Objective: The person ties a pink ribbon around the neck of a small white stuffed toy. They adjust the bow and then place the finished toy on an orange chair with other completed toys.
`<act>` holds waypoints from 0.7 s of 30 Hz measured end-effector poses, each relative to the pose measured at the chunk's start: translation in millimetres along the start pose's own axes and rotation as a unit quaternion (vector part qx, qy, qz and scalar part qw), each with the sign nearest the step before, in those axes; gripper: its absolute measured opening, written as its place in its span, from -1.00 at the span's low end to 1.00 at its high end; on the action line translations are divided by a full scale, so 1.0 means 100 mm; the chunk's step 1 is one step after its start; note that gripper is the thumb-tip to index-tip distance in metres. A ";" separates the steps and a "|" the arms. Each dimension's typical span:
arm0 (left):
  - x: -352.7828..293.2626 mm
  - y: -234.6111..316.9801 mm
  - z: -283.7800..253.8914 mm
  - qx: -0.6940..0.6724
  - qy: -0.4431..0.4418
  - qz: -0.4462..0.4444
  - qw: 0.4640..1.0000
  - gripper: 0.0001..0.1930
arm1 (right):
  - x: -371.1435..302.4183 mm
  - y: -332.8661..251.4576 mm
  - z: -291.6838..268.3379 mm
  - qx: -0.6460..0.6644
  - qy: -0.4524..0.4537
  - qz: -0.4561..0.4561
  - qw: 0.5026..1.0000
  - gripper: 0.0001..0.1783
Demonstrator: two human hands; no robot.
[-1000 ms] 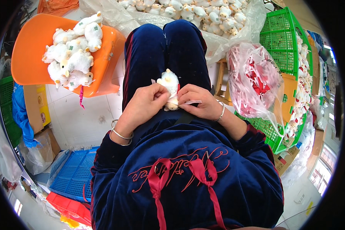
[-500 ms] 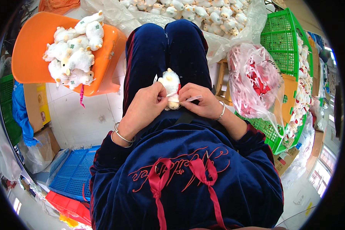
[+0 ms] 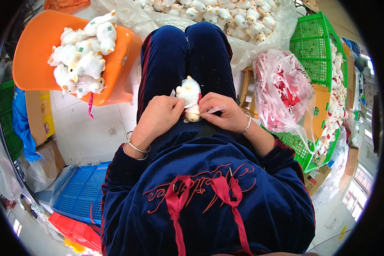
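Observation:
A small white plush sheep (image 3: pixel 189 91) lies on my lap, its tan-coloured face toward my belly. Pale ribbon crosses the toy near that face, and a bit of red shows at its sides. My left hand (image 3: pixel 163 112) is closed at the toy's left side; its fingertips press against the plush and hide what is pinched there. On the other side my right hand (image 3: pixel 224 112) pinches a whitish ribbon (image 3: pixel 217 109), whose end sticks out past the fingers.
Several plush sheep (image 3: pixel 79 59) lie on an orange chair (image 3: pixel 34 55) at the left. Ahead, a clear plastic sheet (image 3: pixel 158 19) holds a heap of them. To the right are a plastic bag (image 3: pixel 281 94) of pink and red ribbons and a green crate (image 3: pixel 309 47). A blue crate (image 3: pixel 81 187) stands lower left.
My left hand has shifted slightly left and turned, fingers more curled against the toy. The pale strand it held across the face no longer shows stretched. My right hand stays nearly still.

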State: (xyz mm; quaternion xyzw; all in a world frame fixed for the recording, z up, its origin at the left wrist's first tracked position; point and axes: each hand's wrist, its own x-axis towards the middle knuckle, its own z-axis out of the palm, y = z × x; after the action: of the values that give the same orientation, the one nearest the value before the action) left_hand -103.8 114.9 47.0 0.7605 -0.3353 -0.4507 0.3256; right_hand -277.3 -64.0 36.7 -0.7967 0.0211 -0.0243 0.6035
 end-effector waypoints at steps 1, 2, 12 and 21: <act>0.00 -0.01 0.00 0.007 -0.003 0.010 1.000 -0.64 | 0.00 0.00 0.00 -0.001 -0.001 0.001 1.000 -0.87; 0.00 -0.01 0.00 0.014 -0.006 0.020 1.000 -0.65 | 0.00 0.00 0.00 -0.002 -0.003 0.002 1.000 -0.87; -0.04 -0.16 0.07 -0.115 0.016 0.057 0.992 -0.79 | 0.02 0.00 -0.02 0.009 0.020 0.000 1.000 -0.94; -0.08 -0.12 0.15 -0.178 0.013 0.039 0.983 -0.75 | 0.33 0.02 0.07 0.015 0.108 0.076 0.991 -0.90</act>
State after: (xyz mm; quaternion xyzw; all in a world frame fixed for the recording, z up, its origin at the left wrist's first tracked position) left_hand -117.4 125.1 35.8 0.6830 -0.2747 -0.4800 0.4772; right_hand -243.9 -60.1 33.1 -0.7762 0.1464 -0.0646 0.6099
